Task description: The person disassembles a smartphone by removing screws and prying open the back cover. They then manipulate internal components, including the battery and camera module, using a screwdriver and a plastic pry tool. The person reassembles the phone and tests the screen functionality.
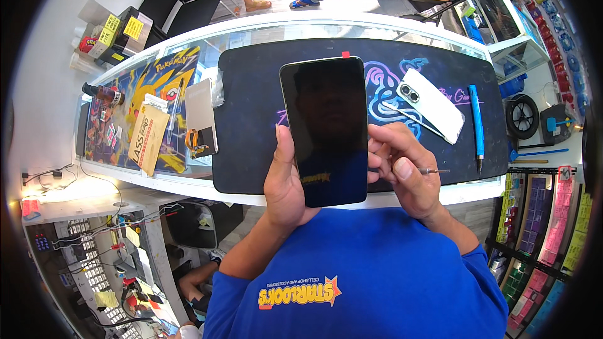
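Upright above the dark mat point(251, 100) is a smartphone point(326, 144) with a black, glossy screen and a small red tab at its top edge. My left hand point(287, 182) is closed around its lower left side, thumb along the edge. At the phone's right edge, the fingers of my right hand point(408, 166) are curled close to it. That hand pinches a thin pointed tool point(433, 171), its slim tip sticking out to the right; the exact kind is unclear. A white phone back point(430, 103) with two round lenses lies on the mat, right of my hands.
Right of the white phone back is a blue pen-shaped tool point(476, 127). A thin white stick point(411, 118) lies beside that back. On the left lie a silver flat device point(201, 110), a tan package point(149, 138) and a brown bottle point(103, 94). Two people sit beyond the counter.
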